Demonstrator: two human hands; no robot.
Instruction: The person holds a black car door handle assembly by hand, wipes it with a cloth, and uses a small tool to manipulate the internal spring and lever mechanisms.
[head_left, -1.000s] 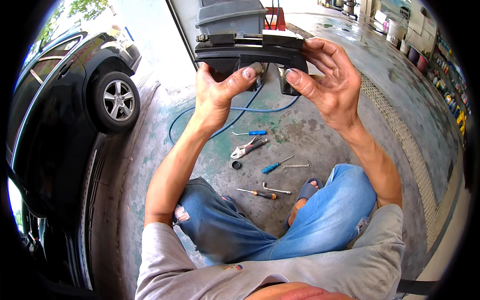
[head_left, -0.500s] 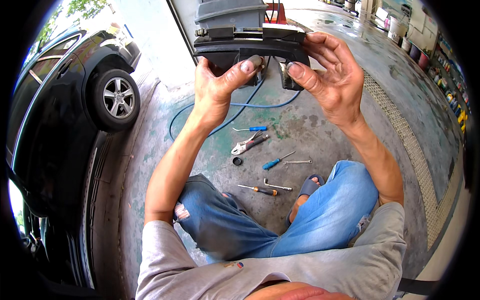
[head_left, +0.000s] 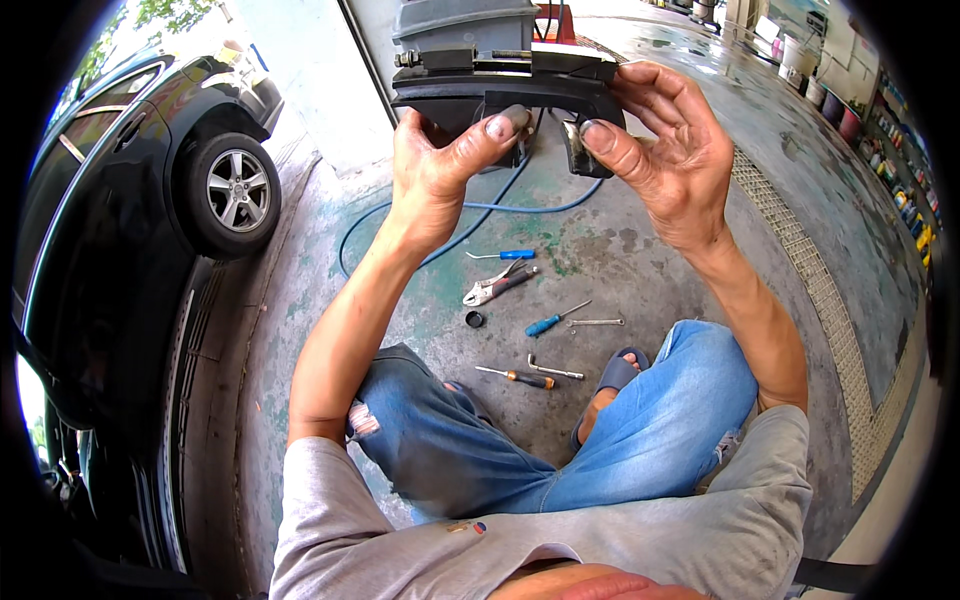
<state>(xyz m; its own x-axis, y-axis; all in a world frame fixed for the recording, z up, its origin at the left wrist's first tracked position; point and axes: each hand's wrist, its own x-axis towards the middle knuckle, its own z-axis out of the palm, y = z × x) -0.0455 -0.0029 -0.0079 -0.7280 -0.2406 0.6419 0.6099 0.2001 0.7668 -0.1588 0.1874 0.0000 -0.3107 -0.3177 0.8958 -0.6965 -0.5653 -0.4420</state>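
Note:
Both of my hands hold up a long black part [head_left: 440, 90], curved like a handle, at arm's length above the floor. A rod with a nut runs along its top edge. My left hand [head_left: 440, 165] grips its left half, with the thumb pressed on the near side and the fingers hidden behind. At the right end my right hand [head_left: 680, 170] closes round it, thumb over the lower tab and fingers behind the top. The thumbs and fingertips are darkened with grime. On the floor below lie locking pliers [head_left: 500, 284] and a blue-handled hooked pick [head_left: 517, 255].
Nearer lie a blue screwdriver [head_left: 546, 326], a wrench [head_left: 597, 322], an L-shaped wrench [head_left: 556, 371], an orange-and-black-handled screwdriver [head_left: 528, 380] and a black ring-shaped cap [head_left: 474, 320]. A blue hose [head_left: 347, 245] loops behind. A black car [head_left: 110, 250] stands left; a grey bin [head_left: 465, 22] stands ahead.
The black part and both hands have shifted very slightly to the right, and the part's right end has tipped a little. My grips stay the same, and the tools have not moved.

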